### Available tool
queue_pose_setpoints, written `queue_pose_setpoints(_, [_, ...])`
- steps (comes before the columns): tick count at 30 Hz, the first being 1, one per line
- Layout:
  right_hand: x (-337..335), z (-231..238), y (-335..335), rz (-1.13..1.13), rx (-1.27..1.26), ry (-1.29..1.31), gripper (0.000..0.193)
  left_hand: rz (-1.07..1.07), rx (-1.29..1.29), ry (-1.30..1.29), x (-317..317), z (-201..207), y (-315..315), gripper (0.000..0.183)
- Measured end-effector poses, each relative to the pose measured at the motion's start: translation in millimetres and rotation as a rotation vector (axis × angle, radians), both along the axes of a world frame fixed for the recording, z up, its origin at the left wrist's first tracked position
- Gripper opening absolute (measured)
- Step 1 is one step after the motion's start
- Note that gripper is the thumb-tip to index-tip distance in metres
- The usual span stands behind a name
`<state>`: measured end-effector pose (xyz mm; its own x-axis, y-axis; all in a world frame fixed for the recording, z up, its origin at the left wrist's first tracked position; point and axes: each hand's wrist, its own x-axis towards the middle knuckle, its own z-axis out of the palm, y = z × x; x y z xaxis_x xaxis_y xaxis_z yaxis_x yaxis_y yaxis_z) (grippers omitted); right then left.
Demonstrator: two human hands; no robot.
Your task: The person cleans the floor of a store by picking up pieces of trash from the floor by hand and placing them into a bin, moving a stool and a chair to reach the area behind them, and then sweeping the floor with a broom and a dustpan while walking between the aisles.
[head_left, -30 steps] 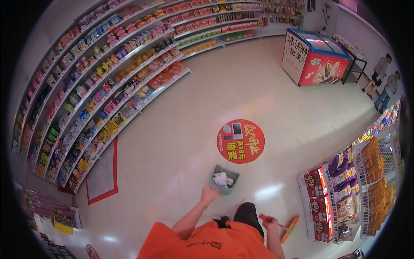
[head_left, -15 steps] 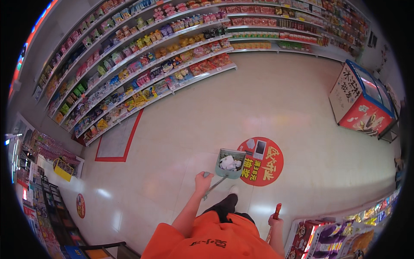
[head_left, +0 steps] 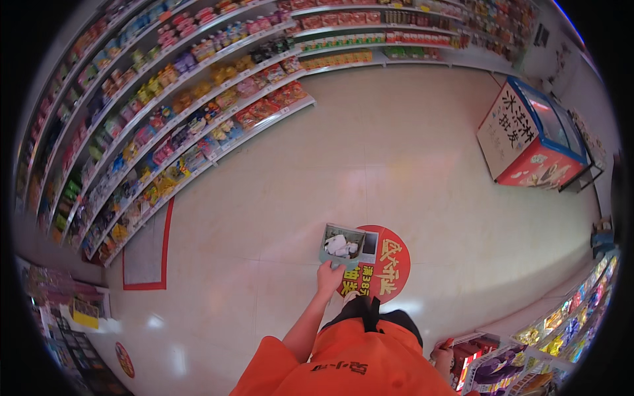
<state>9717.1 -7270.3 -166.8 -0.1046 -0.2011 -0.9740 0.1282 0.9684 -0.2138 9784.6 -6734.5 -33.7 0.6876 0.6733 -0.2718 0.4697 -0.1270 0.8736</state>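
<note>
My left hand point(head_left: 328, 277) is closed around the handle of a grey-green dustpan point(head_left: 354, 257), which is in front of me, low over the floor. Crumpled white paper point(head_left: 341, 246) lies inside the pan. Down at the lower right, my right hand point(head_left: 442, 357) grips a red stick-like handle point(head_left: 449, 342). Only its upper end shows, so I cannot tell what tool it belongs to.
Long shelves of colourful packets point(head_left: 198, 99) curve along the left and back. An ice cream freezer point(head_left: 522, 138) stands at the right. A round red floor sticker point(head_left: 395, 264) lies beside the dustpan. Packaged goods point(head_left: 502, 366) crowd the near right.
The view has shifted, so shelves, sticker and freezer sit farther left. My left hand now appears closer to the pan, covering its handle. My right hand has dropped lower, beside the goods.
</note>
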Motion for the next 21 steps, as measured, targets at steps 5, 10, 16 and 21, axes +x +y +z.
queue_pose_setpoints(5, [69,-10,10,-0.275,0.017,-0.208,0.019,-0.085,0.043,-0.038,81,57,-4,0.017])
queue_pose_setpoints(10, [180,-52,9,-0.221,-0.009,-0.163,0.022,-0.008,-0.307,0.030,180,-14,-9,0.013])
queue_pose_setpoints(16, [342,-59,48,-0.391,0.214,-0.314,0.017,-0.004,-0.311,0.083,327,28,-23,0.013])
queue_pose_setpoints(21, [466,8,55,-0.407,0.127,-0.200,0.015,-0.115,-0.354,0.058,430,24,-54,0.013])
